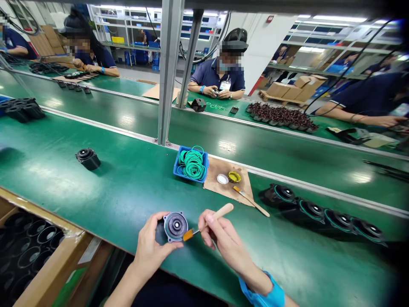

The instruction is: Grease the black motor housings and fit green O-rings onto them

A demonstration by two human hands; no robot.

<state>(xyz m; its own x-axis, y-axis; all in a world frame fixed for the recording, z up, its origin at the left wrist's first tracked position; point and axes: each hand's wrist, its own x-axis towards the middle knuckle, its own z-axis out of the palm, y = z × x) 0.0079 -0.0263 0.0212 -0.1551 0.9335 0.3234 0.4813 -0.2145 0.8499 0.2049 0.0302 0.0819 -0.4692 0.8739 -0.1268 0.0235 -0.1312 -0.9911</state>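
Note:
My left hand (152, 241) grips a round black housing (176, 227) by its sides, its ringed face turned up toward me. In my right hand (219, 234) is a small paintbrush (223, 211) with a pale wooden handle, held like a pen. Its orange-brown bristles touch the lower right rim of the housing. Beyond my hands, a blue bin (191, 179) holds several green rubber rings (193, 163). Beside it on a stained piece of cardboard (212, 187) are a white lid (223, 178), a small yellow pot (234, 177) and a second brush (251, 200).
To the right stands a row of black housings with green rings (311, 209). A single black housing (87, 159) stands at left. An open carton (60, 256) of black parts is at lower left. A metal post (164, 76) rises behind the bin; co-workers (220, 72) sit across the bench.

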